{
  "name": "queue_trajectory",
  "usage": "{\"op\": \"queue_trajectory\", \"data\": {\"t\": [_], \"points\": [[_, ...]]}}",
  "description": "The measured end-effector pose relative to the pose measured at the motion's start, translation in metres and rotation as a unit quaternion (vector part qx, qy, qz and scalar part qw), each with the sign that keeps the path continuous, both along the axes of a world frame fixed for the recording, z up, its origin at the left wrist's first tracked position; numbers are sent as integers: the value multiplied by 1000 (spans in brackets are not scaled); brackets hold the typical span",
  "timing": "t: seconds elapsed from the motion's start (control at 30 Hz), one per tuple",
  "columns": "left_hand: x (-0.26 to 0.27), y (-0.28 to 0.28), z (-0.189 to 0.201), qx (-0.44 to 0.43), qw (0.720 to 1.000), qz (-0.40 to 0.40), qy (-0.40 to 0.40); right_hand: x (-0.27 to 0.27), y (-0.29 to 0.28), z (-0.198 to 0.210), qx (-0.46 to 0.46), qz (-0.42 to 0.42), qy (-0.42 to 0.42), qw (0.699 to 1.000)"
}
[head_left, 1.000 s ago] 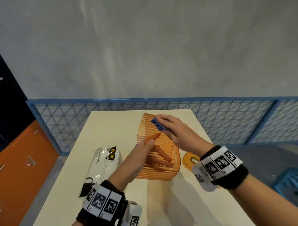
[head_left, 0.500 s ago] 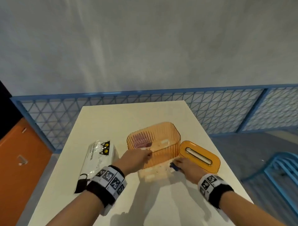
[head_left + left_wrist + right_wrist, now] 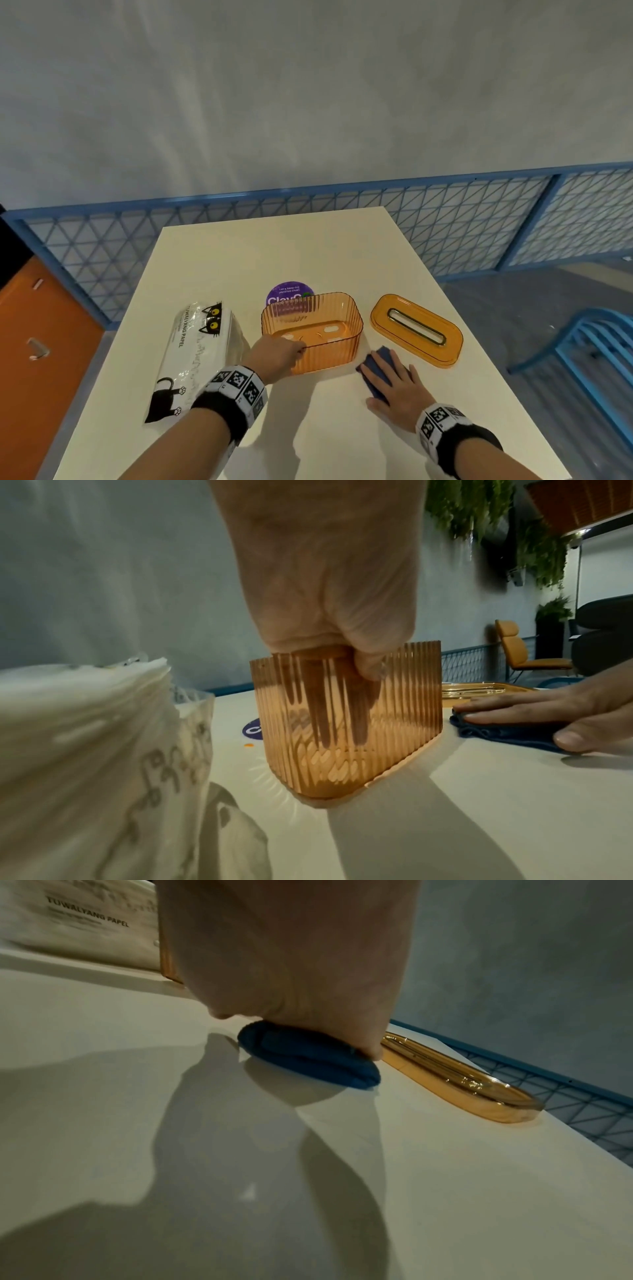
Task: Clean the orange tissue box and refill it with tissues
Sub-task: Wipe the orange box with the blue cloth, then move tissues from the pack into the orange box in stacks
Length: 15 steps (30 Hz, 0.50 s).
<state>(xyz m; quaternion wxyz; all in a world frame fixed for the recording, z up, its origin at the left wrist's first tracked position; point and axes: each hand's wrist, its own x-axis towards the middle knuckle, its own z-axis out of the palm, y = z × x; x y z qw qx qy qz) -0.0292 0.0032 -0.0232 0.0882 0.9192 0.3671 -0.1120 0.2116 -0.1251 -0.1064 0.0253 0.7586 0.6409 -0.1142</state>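
Since a second ago, tissue box (image 3: 311, 332) turned upright at centre frame, opening up.
Long axis runs left-right; left hand (image 3: 274, 354) grips its near-left rim, right hand (image 3: 394, 383) lies flat on blue cloth (image 3: 371, 371) on the surface (image 3: 308, 246).

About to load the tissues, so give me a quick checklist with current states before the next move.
1. Ribbed orange plastic box upright, opening up: ok.
2. Box inside free of tissues or cloth: ok.
3. Box steadied: ok, left hand grips its near wall.
4. Folded blue cloth set down: ok, flat on the white table under the right hand.
5. A hand free for the cat-print tissue pack: not ok.
6. Orange slotted lid off, aside: ok.
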Motion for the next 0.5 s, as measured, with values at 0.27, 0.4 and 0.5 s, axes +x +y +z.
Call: {"op": "queue_trajectory", "data": {"t": [0.27, 0.4, 0.5], "points": [[3, 12, -9, -9, 1000, 1, -13, -4, -3, 37, -154, 40, -14, 987], [-1, 13, -3, -10, 1000, 11, -23, -11, 3, 68, -185, 90, 8, 979], [-15, 6, 14, 4, 994, 41, -104, -19, 11, 100, -112, 20, 71, 991]]}}
